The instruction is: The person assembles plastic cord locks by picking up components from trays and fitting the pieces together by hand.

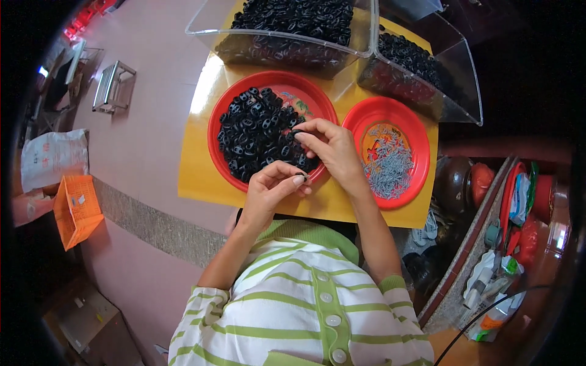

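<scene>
In front of me a red plate [213, 143] holds a heap of small black plastic pieces [247, 125], many with two oval holes. My right hand [329, 151] is over the plate's right part, thumb and index finger pinched on one black plastic piece [295, 132]. Lower down, at the plate's near rim, my left hand [271, 186] is closed in a pinch on something small; the fingers hide most of it. Beside my right hand, a smaller red plate [420, 174] carries many thin grey pin-like parts [387, 165].
Both plates rest on a yellow-topped table [201, 177]. Behind them stand a clear bin [281, 39] and a second clear bin [448, 110], both filled with black pieces. An orange basket [76, 210] and a metal stool [113, 85] are on the floor at left; bagged goods [497, 287] lie at right.
</scene>
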`<move>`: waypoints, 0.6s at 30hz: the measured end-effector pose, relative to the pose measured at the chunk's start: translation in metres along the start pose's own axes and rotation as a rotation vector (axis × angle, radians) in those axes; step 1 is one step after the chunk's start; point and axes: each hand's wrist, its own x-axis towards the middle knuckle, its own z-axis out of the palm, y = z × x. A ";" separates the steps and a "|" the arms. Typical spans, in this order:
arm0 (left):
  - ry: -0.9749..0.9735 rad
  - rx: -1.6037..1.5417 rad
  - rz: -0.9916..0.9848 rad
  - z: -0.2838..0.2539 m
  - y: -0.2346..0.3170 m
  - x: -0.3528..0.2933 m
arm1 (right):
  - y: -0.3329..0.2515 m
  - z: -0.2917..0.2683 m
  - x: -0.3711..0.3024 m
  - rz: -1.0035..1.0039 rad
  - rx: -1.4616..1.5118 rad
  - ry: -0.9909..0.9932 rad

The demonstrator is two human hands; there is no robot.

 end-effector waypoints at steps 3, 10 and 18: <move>-0.004 -0.011 0.061 0.003 0.006 0.000 | -0.014 -0.014 -0.016 0.197 0.272 -0.055; -0.005 -0.013 0.078 0.016 0.011 0.016 | -0.008 -0.041 -0.058 0.218 0.647 0.079; 0.037 -0.251 0.363 0.038 0.110 0.094 | -0.025 -0.061 -0.028 0.087 0.637 0.188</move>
